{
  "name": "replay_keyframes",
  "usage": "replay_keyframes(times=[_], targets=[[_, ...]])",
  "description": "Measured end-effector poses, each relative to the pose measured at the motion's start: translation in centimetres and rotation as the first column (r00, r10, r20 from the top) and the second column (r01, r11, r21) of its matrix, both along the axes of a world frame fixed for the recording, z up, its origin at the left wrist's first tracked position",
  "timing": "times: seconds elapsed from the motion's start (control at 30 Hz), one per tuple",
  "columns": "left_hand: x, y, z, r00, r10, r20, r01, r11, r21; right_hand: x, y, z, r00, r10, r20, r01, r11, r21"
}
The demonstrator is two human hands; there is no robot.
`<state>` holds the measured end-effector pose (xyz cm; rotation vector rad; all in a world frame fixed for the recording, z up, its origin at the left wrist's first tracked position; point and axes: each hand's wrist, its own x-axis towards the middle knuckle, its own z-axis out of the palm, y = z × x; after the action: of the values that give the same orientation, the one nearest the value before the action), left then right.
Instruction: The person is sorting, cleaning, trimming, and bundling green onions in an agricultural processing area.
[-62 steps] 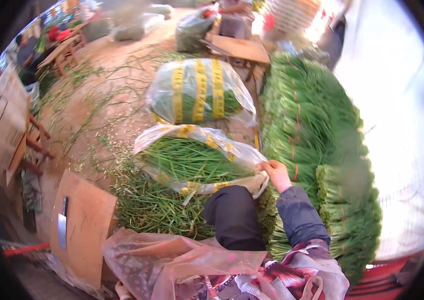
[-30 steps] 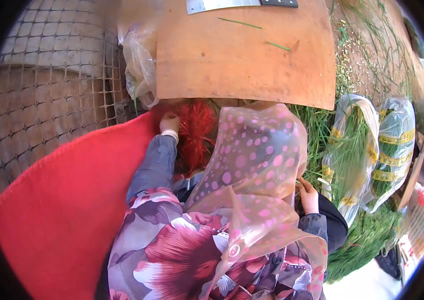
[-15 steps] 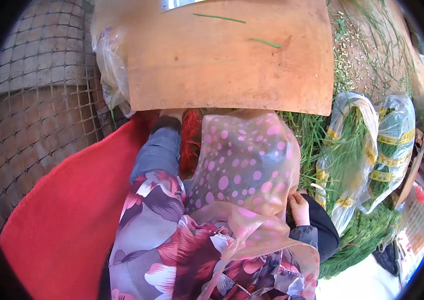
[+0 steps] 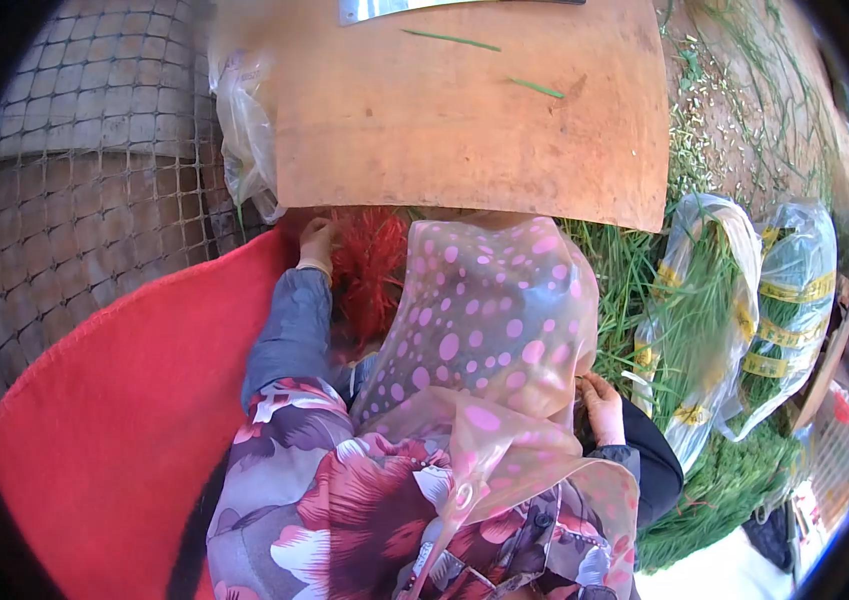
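My left hand (image 4: 318,240) is at the left side of a bundle of red plastic string (image 4: 369,265), just below the board's near edge. Its fingers are curled in against the red strands. My right hand (image 4: 602,405) rests by the right edge of the translucent pink-dotted apron (image 4: 489,320) over my lap. Those fingers are bent and closed by the apron's edge; what lies between them is too small to make out. A wooden board (image 4: 474,120) spans the space in front of me, with two green stalks on it. A knife blade (image 4: 394,8) shows at its far edge.
Red cloth (image 4: 134,410) lies to my left, below black netting (image 4: 94,150). A clear plastic bag (image 4: 246,130) hangs by the board's left side. To the right are loose green stalks (image 4: 609,270) and plastic-wrapped bundles of greens (image 4: 794,285) with yellow tape.
My left hand has come out from under the board's edge and is now beside the red string. My right hand stays by the apron's edge. The view has shifted slightly.
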<state>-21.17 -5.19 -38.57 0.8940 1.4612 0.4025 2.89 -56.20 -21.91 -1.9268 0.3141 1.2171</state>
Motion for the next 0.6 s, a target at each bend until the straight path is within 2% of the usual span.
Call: replay_keyframes(times=[0.07,0.13,0.2,0.27,0.3,0.33,0.4,0.5,0.57,0.6], targets=[[0.2,-0.7,1.5,1.0,0.005,0.027,-0.005,1.0,0.007,-0.1,-0.6,-0.3,0.998,0.068,0.0,-0.068,0.998,0.007],[0.4,-1.1,4.9,0.998,0.004,0.061,-0.005,1.0,0.02,-0.3,-0.6,0.2,0.998,0.058,-0.005,-0.058,0.998,0.01],[0.7,-1.4,8.2,0.978,-0.204,-0.046,0.209,0.958,0.195,-0.2,-0.7,0.2,0.999,0.038,0.011,-0.038,0.999,0.014],[3.1,-2.6,14.5,0.957,-0.275,0.091,0.245,0.937,0.249,-0.6,-1.5,-0.8,0.999,-0.051,0.014,0.05,0.994,0.094],[5.0,-3.7,18.4,0.925,-0.304,0.229,0.235,0.929,0.285,-0.5,-1.3,-0.7,0.999,-0.029,0.02,0.027,0.997,0.075],[7.4,-4.9,22.1,0.87,-0.334,0.362,0.224,0.923,0.313,-0.4,-0.2,0.6,1.0,-0.016,0.023,0.016,1.0,0.019],[12.2,-6.1,28.0,0.756,-0.408,0.511,0.226,0.897,0.38,-0.5,0.7,1.4,0.998,-0.065,-0.013,0.066,0.994,0.082],[21.5,-5.1,29.6,0.696,-0.507,0.509,0.309,0.851,0.425,-0.2,1.3,2.3,0.999,0.019,0.035,-0.021,0.998,0.06],[28.9,-3.9,27.2,0.676,-0.542,0.5,0.344,0.831,0.437,-0.4,0.4,1.5,0.994,0.043,0.098,-0.049,0.997,0.061],[32.3,-3.5,25.5,0.677,-0.553,0.486,0.363,0.825,0.433,-0.3,0.3,2.2,0.993,-0.021,0.116,0.014,0.998,0.056]])
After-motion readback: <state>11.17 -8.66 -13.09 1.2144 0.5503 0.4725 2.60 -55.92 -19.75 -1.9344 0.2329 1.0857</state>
